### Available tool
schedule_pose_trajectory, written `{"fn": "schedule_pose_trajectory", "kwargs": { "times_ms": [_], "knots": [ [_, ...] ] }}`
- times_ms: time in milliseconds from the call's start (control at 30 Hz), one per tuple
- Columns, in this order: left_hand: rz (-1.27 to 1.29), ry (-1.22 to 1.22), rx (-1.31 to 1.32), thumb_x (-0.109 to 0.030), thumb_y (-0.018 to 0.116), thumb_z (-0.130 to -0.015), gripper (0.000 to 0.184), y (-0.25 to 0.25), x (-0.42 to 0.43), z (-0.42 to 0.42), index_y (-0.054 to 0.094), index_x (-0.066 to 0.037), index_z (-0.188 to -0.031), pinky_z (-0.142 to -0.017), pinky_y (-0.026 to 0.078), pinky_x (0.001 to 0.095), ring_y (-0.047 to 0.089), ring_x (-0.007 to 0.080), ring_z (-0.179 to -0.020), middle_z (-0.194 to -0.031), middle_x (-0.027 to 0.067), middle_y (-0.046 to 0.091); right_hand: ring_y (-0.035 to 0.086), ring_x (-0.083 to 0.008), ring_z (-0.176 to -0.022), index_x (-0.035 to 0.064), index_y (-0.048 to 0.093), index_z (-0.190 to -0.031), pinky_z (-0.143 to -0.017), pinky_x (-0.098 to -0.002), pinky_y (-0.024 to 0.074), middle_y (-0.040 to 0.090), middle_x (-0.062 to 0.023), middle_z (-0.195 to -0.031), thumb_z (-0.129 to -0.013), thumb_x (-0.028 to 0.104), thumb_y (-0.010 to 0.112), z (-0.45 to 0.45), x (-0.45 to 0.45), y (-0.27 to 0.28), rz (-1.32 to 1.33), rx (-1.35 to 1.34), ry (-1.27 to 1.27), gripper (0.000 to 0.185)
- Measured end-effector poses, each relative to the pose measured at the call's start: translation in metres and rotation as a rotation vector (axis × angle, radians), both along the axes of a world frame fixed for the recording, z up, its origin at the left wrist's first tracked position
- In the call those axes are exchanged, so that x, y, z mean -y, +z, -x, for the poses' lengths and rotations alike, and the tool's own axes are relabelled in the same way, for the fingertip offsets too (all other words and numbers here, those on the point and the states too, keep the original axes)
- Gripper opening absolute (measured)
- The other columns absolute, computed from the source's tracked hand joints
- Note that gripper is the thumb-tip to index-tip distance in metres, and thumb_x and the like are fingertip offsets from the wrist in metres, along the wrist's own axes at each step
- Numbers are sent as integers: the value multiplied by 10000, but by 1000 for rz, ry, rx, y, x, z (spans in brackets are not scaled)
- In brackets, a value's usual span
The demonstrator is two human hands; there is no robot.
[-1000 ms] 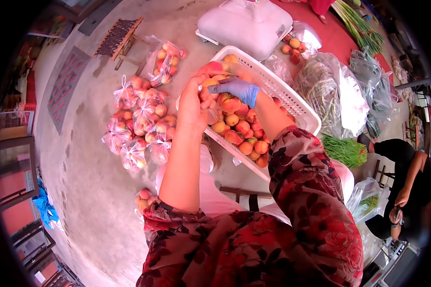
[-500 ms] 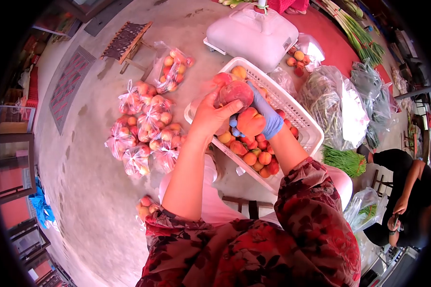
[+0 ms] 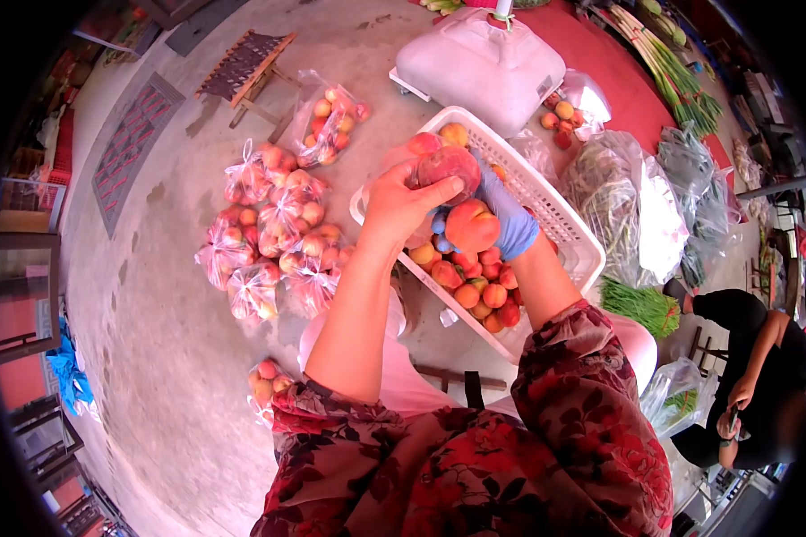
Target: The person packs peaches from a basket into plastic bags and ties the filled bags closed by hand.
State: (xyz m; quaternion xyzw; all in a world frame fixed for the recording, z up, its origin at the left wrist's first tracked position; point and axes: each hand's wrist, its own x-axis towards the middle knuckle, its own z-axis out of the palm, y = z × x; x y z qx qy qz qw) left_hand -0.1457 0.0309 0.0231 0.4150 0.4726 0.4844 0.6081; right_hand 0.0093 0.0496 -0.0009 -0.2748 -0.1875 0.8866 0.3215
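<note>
My bare left hand (image 3: 394,208) is closed, its thumb across a dark red peach (image 3: 450,168). Hazy clear film around these fingers looks like a plastic bag with peaches; its edges are hard to make out. In a blue glove, my right hand (image 3: 508,215) curls around an orange-red peach (image 3: 473,225), with blue fingertips showing at its left side. The gloved hand also reaches up beside the dark red peach. Beneath both hands stands a white perforated plastic crate (image 3: 575,234) holding many loose peaches (image 3: 468,295).
Tied bags of peaches (image 3: 282,215) cluster on the floor at left. A folding stool (image 3: 246,64) and a pale covered base (image 3: 484,67) stand farther off. Green stalks (image 3: 640,306) and large plastic bags (image 3: 604,201) lie at right. Another person (image 3: 752,358) sits at far right.
The view has shifted slightly, so the surroundings sit a little differently. Both hands keep nearly the same pose around the peaches.
</note>
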Motion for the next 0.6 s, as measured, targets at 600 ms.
{"fn": "schedule_pose_trajectory", "kwargs": {
  "times_ms": [600],
  "knots": [
    [331, 256, 493, -402, 434, -852, 506, 13, -10, -7, 466, 21, -1128, -424, 217, 205, 260, 65, -424, -690, 2, 463, 558, -183, -903, -1, 489, -1122, -774, -284, 470, 568, -110, -1017, -862, 439, 484, 44, -25, -63, -261, 418, -768, 511]
  ]
}}
